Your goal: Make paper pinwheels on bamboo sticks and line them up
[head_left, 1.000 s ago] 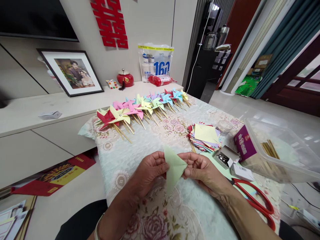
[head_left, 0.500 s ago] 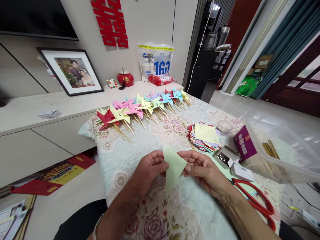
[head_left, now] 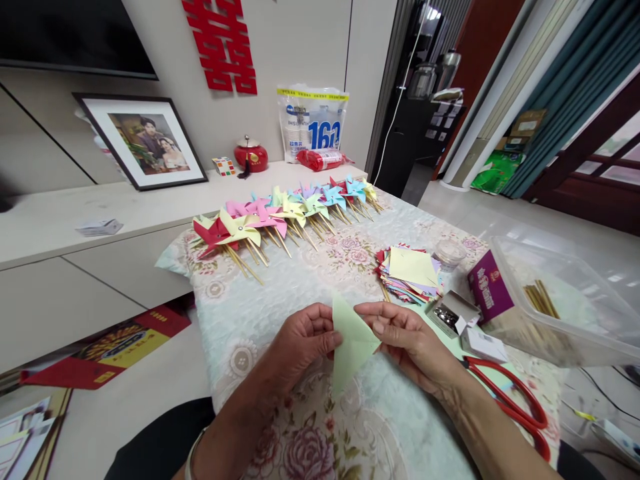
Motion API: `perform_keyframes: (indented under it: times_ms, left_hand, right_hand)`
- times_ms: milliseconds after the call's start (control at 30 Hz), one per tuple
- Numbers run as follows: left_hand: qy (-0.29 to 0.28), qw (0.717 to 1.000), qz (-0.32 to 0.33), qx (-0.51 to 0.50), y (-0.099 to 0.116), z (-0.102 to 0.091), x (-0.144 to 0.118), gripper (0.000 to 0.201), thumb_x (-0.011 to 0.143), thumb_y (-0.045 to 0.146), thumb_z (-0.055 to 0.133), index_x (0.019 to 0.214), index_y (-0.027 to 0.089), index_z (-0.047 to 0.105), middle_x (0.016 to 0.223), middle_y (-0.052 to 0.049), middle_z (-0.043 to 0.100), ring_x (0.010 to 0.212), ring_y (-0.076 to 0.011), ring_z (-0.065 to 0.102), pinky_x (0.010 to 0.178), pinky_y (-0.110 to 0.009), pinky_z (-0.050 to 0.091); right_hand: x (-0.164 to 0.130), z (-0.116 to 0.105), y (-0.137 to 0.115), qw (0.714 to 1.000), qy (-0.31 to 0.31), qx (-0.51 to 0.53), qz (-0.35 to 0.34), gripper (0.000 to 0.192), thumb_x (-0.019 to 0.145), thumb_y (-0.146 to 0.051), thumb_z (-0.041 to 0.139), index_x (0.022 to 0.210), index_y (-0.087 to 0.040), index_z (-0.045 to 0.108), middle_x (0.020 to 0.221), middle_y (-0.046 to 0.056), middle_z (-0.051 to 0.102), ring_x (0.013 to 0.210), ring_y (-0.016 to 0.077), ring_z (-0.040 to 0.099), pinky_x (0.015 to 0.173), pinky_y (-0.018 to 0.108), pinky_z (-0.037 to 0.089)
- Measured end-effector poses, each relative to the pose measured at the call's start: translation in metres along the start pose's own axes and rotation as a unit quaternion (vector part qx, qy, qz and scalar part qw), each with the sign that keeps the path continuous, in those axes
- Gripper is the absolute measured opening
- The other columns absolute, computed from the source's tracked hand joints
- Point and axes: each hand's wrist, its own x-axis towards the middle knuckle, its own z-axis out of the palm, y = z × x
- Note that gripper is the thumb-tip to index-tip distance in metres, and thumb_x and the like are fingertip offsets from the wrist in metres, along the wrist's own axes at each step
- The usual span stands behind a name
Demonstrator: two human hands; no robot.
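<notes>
A pale green sheet of paper [head_left: 351, 350], folded into a triangle, is held above the floral tablecloth [head_left: 310, 440]. My left hand [head_left: 307, 337] pinches its long left edge between thumb and fingers. At the triangle's right corner, the thumb and index finger of my right hand [head_left: 400, 333] grip the paper. Paper pinwheels [head_left: 260, 215] on sticks lie in a row along the far side of the table. Beyond my right hand is a stack of coloured paper squares [head_left: 413, 267].
Right of my hands lie an open box of small metal fasteners [head_left: 450, 317], a white box [head_left: 484, 343] and red-handled scissors [head_left: 517, 393]. A clear plastic bin [head_left: 565, 320] holding sticks stands at the table's right edge. A white cabinet [head_left: 145, 213] runs behind the table.
The folded paper and both hands have shifted slightly to the right and down. My right thumb now sits a little higher on the paper's corner.
</notes>
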Motion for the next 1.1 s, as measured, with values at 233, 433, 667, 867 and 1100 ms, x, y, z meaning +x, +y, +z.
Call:
perform_keyframes:
  times_ms: [233, 433, 667, 867, 1100]
  left_hand:
    - [0.019, 0.999, -0.011, 0.027, 0.003, 0.002, -0.002, 0.039, 0.061, 0.032, 0.089, 0.085, 0.015, 0.065, 0.074, -0.001, 0.071, 0.066, -0.0129, 0.062, 0.064, -0.025, 0.046]
    - [-0.006, 0.998, -0.007, 0.058, 0.002, 0.002, -0.001, 0.038, 0.062, 0.032, 0.088, 0.086, 0.015, 0.065, 0.074, 0.0, 0.071, 0.067, -0.0114, 0.061, 0.065, -0.024, 0.043]
    - [-0.067, 0.995, -0.017, 0.074, -0.004, 0.005, -0.002, 0.045, 0.067, 0.036, 0.086, 0.099, 0.015, 0.062, 0.075, -0.001, 0.068, 0.066, -0.0118, 0.059, 0.063, -0.025, 0.041]
    - [-0.075, 0.993, 0.023, 0.086, -0.003, 0.009, -0.003, 0.082, 0.062, 0.037, 0.088, 0.13, 0.017, 0.047, 0.113, -0.012, 0.064, 0.088, -0.0205, 0.063, 0.075, -0.032, 0.046]
    - [-0.007, 0.953, 0.073, 0.293, -0.007, 0.026, -0.009, 0.105, 0.06, 0.023, 0.087, 0.15, 0.023, 0.031, 0.135, -0.012, 0.053, 0.106, -0.0263, 0.057, 0.088, -0.038, 0.046]
  right_hand:
    - [0.001, 0.0, 0.002, 0.999, 0.014, -0.03, -0.015, 0.045, 0.068, -0.031, 0.088, 0.108, -0.018, 0.073, 0.085, 0.003, 0.074, 0.074, 0.014, 0.065, 0.072, 0.027, 0.047]
    - [0.002, 0.0, 0.003, 0.998, 0.012, -0.052, -0.026, 0.047, 0.068, -0.031, 0.088, 0.109, -0.017, 0.069, 0.086, 0.003, 0.073, 0.072, 0.013, 0.065, 0.069, 0.026, 0.047]
    - [0.003, 0.002, 0.007, 0.996, -0.038, -0.075, -0.009, 0.056, 0.069, -0.022, 0.084, 0.122, -0.019, 0.065, 0.087, 0.003, 0.073, 0.067, 0.0122, 0.065, 0.059, 0.022, 0.047]
    - [0.002, 0.005, 0.005, 0.997, 0.025, -0.049, -0.044, 0.06, 0.064, -0.012, 0.076, 0.123, -0.02, 0.065, 0.097, 0.005, 0.076, 0.068, 0.0145, 0.066, 0.058, 0.022, 0.049]
    - [0.003, 0.008, 0.007, 0.992, 0.087, -0.038, -0.084, 0.061, 0.062, -0.011, 0.067, 0.122, -0.022, 0.064, 0.106, 0.005, 0.076, 0.087, 0.0233, 0.07, 0.066, 0.028, 0.053]
